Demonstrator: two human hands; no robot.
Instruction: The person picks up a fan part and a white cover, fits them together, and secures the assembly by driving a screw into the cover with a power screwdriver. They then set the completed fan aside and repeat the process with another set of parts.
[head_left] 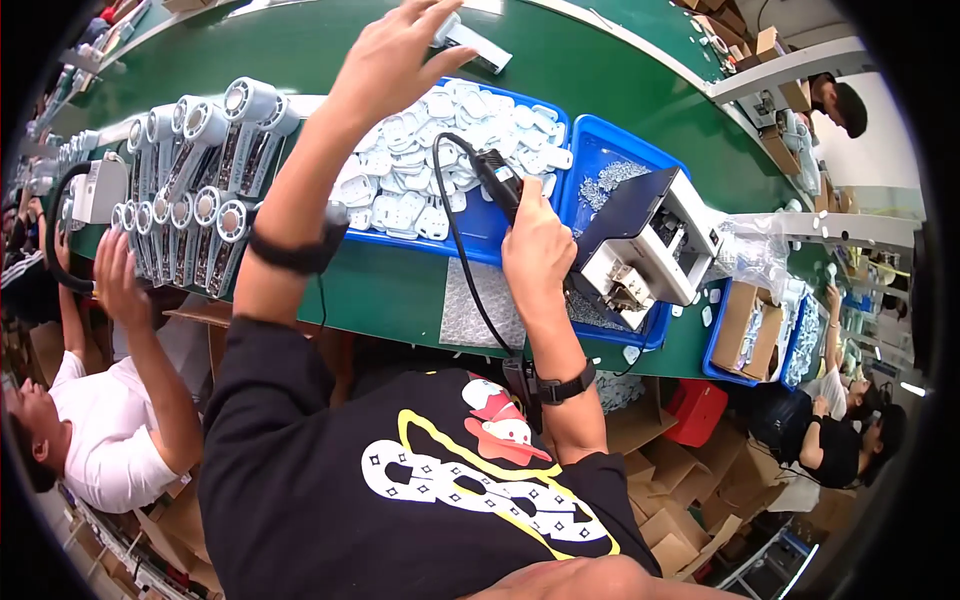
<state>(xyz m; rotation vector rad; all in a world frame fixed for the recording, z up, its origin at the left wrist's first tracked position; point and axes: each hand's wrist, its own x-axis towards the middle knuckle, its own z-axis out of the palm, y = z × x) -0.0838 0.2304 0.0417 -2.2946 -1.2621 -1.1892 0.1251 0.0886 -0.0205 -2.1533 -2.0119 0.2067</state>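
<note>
My left hand (388,62) reaches over the far side of the green bench with its fingers spread, holding nothing that I can see. Just beyond it lies a white plastic handheld device (480,48), partly hidden by the fingers. In my right hand (540,248) is a black corded electric screwdriver (496,178), gripped around its body and raised over a blue tray (484,250). Many small white plastic covers (405,208) are heaped in that tray. Right of the screwdriver, a box-shaped screw feeder (640,250) stands partly over a second blue tray (600,135) with loose screws.
Rows of white handheld devices with round heads (205,205) stand to my left. A bubble-wrap sheet (480,305) lies at the bench's near edge. A co-worker in a white shirt (130,440) sits at left. Smaller blue trays (715,362) and cardboard boxes (690,480) are at right.
</note>
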